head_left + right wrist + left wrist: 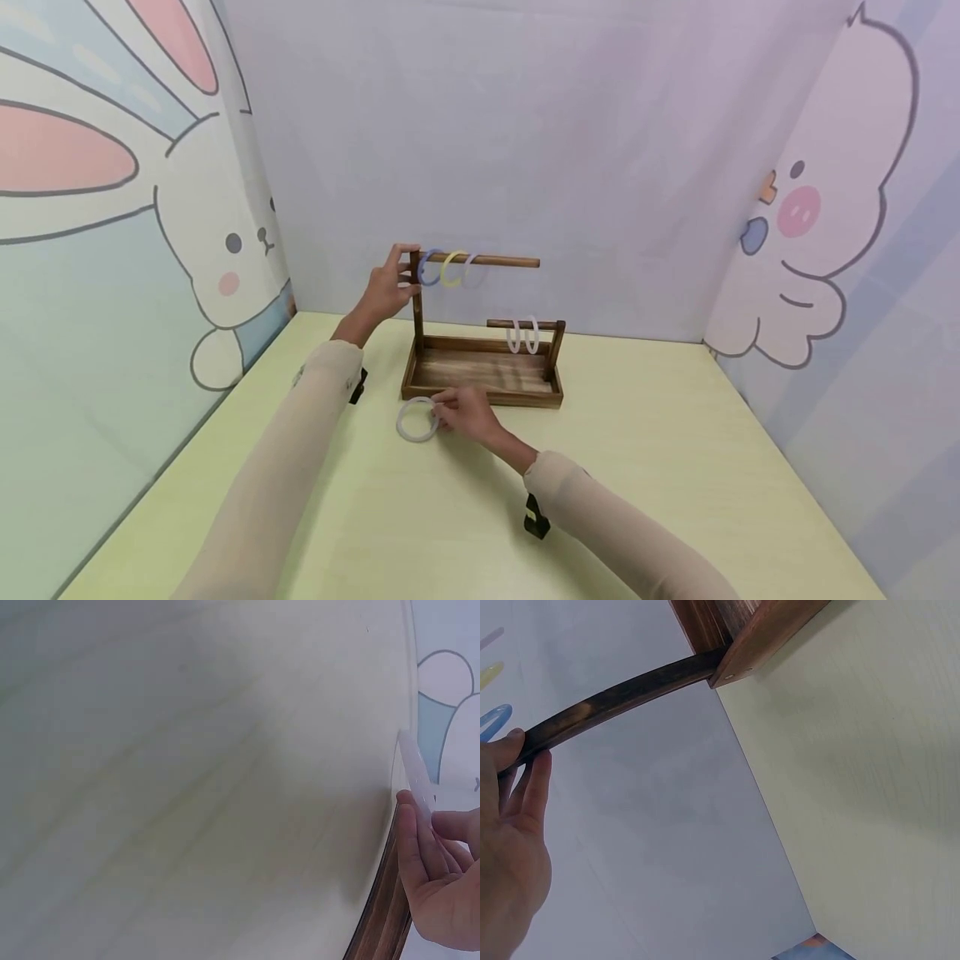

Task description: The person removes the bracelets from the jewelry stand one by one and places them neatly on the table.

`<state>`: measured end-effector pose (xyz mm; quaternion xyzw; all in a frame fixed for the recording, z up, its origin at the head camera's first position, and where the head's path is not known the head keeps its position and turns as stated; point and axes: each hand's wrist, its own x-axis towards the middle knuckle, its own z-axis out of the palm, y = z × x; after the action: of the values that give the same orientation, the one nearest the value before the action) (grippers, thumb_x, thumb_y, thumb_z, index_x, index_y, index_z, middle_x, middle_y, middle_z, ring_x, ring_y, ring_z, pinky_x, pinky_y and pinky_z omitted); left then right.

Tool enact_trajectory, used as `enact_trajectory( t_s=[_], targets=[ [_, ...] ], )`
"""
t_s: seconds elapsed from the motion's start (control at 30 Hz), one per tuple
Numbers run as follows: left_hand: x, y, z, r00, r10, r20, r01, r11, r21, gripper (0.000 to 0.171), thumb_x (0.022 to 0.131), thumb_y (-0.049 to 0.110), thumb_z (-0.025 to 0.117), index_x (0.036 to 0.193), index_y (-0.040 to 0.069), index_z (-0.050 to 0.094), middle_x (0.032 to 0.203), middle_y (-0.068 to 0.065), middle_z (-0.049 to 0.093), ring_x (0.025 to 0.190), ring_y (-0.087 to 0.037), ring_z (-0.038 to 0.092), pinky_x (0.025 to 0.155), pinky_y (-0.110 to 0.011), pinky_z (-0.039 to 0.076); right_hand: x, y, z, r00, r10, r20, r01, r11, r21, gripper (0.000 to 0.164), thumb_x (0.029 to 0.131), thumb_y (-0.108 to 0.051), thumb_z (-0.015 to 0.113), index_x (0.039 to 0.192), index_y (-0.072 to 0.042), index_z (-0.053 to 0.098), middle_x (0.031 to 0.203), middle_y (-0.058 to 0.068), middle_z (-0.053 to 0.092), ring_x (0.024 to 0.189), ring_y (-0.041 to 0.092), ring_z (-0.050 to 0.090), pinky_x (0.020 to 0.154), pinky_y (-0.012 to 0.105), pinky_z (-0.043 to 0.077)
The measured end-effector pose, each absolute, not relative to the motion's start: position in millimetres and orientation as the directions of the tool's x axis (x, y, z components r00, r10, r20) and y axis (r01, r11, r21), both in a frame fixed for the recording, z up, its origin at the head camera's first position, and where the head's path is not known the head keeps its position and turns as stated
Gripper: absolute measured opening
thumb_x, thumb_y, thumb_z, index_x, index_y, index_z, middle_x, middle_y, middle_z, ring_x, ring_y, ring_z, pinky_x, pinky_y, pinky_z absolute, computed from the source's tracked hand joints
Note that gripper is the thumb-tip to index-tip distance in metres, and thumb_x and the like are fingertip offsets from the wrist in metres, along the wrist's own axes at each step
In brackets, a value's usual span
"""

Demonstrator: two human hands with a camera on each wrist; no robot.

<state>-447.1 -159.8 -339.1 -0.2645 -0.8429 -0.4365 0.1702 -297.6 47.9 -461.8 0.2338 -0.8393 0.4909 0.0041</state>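
My left hand point(385, 290) grips the top of the tall post point(417, 321) of a dark wooden bangle stand. In the left wrist view, thumb and fingers lie on either side of that post point(622, 697). From its upper rod point(510, 262) hang a blue bangle point(422, 271), a yellow bangle point(444, 272) and a pale purple bangle point(467, 272). Two white bangles point(533, 342) hang on the short lower rod point(498, 323). In front of the stand, my right hand point(468, 414) pinches a whitish bangle point(400, 419) by its right edge, seen edge-on in the right wrist view.
The stand's shallow tray base point(483, 398) sits on a pale yellow table point(390, 517). Behind rises a plain lilac cloth backdrop point(525, 150), with a rabbit drawing point(202, 225) on the left side and another cartoon figure point(840, 167) on the right.
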Motion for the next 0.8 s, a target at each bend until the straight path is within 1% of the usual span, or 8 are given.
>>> enact_trajectory(
  t_s=[0.13,0.27,0.43,0.53,0.67,0.8],
  targets=[
    [-445.8,-159.6,-337.3,-0.801,0.298,0.519,0.596,0.476,0.647,0.071,0.097,-0.007,0.067,0.154,0.018,0.035,0.140,-0.028,0.061,0.119,-0.043,0.067,0.095,-0.051,0.058,-300.6,46.2,-463.1,-0.907,-0.358,0.220,-0.365,0.414,-0.834,0.018,0.099,0.003,0.067,0.113,0.011,0.074,0.098,0.022,0.077,0.082,0.029,0.078,0.066,0.032,0.064],
    [-444.0,-159.9,-336.5,-0.806,0.296,0.512,0.590,0.472,0.655,0.071,0.097,-0.007,0.068,0.155,0.019,0.035,0.140,-0.028,0.061,0.120,-0.044,0.066,0.095,-0.052,0.058,-302.3,44.9,-464.3,-0.918,-0.336,0.212,-0.344,0.406,-0.847,0.017,0.098,0.003,0.068,0.112,0.011,0.074,0.098,0.023,0.077,0.082,0.032,0.078,0.068,0.035,0.064],
    [-443.8,-158.6,-336.4,-0.810,0.295,0.506,0.585,0.467,0.663,0.072,0.097,-0.007,0.067,0.155,0.020,0.035,0.141,-0.028,0.060,0.121,-0.044,0.066,0.095,-0.052,0.058,-303.6,44.9,-467.2,-0.932,-0.292,0.214,-0.319,0.385,-0.866,0.016,0.096,0.003,0.071,0.109,0.012,0.075,0.097,0.024,0.077,0.081,0.033,0.078,0.067,0.035,0.064],
    [-443.9,-158.2,-336.4,-0.811,0.295,0.505,0.584,0.468,0.664,0.072,0.097,-0.008,0.067,0.155,0.019,0.035,0.142,-0.028,0.059,0.121,-0.044,0.066,0.095,-0.052,0.058,-304.2,44.7,-469.6,-0.932,-0.279,0.231,-0.327,0.374,-0.868,0.016,0.095,0.004,0.072,0.108,0.013,0.075,0.095,0.025,0.077,0.078,0.033,0.078,0.066,0.037,0.064],
    [-443.8,-158.5,-336.5,-0.812,0.297,0.503,0.583,0.464,0.667,0.072,0.097,-0.008,0.067,0.155,0.019,0.034,0.142,-0.028,0.059,0.122,-0.044,0.065,0.097,-0.051,0.057,-304.3,44.2,-472.2,-0.927,-0.266,0.266,-0.353,0.367,-0.861,0.015,0.093,0.004,0.075,0.105,0.013,0.076,0.093,0.024,0.077,0.074,0.032,0.078,0.064,0.035,0.064],
    [-443.4,-159.2,-337.1,-0.813,0.292,0.504,0.581,0.462,0.670,0.072,0.097,-0.008,0.067,0.155,0.019,0.034,0.143,-0.028,0.059,0.122,-0.044,0.065,0.097,-0.051,0.057,-304.0,43.3,-474.2,-0.919,-0.257,0.299,-0.380,0.371,-0.848,0.015,0.092,0.003,0.076,0.104,0.013,0.076,0.091,0.023,0.077,0.073,0.030,0.078,0.061,0.031,0.063]
  ],
)
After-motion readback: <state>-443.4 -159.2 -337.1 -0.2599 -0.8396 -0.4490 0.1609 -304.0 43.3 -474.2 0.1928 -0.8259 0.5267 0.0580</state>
